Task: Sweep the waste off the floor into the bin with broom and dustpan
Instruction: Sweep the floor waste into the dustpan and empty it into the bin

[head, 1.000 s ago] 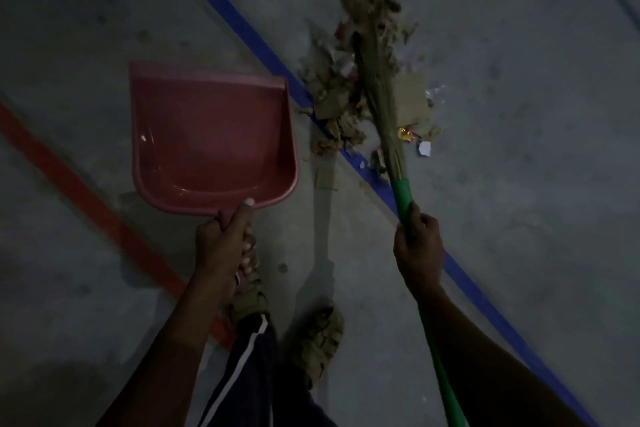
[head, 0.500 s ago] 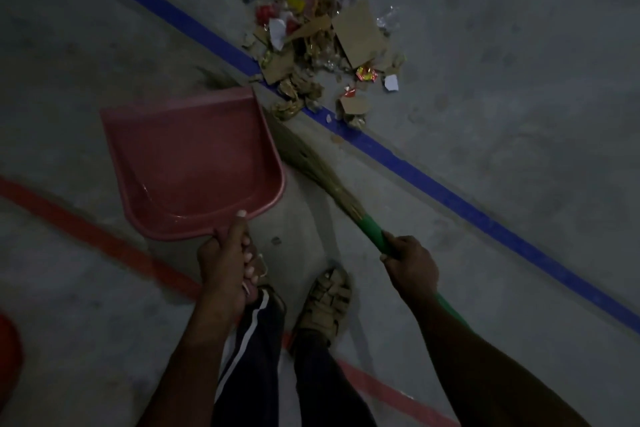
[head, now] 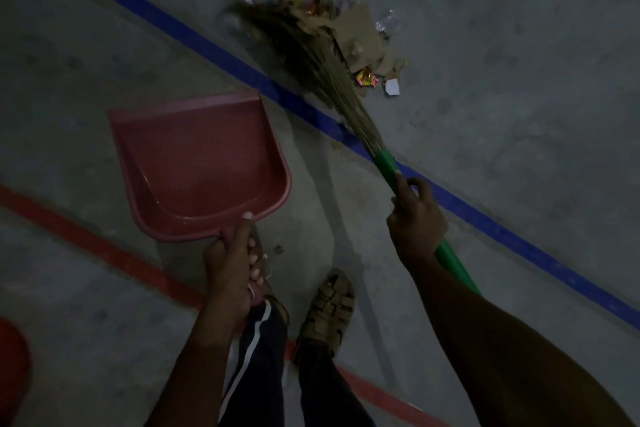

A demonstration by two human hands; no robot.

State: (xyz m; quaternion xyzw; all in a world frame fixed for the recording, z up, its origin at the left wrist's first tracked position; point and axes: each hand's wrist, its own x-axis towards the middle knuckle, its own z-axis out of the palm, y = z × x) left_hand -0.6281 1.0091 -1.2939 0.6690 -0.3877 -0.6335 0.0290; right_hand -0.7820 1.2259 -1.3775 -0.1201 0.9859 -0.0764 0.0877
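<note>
My left hand (head: pixel 232 270) grips the handle of a pink dustpan (head: pixel 197 163), held low over the floor with its mouth pointing away from me; its tray holds nothing. My right hand (head: pixel 415 218) grips the green handle of a grass broom (head: pixel 318 66). The broom's bristles reach up and left across the blue line, their tips lying on the left side of the waste pile (head: pixel 346 24). The pile is torn cardboard, paper scraps and wrappers on the grey floor beyond the blue line, to the upper right of the dustpan.
A blue floor line (head: pixel 194 42) runs diagonally from upper left to lower right; a red line (head: pixel 104 250) runs below it. My sandalled foot (head: pixel 329 308) stands between my arms. A red object (head: pixel 12 364) shows at the lower left edge.
The broom head has swung from behind the dustpan up and right onto the waste pile. The dustpan stays in my left hand, nearly unmoved.
</note>
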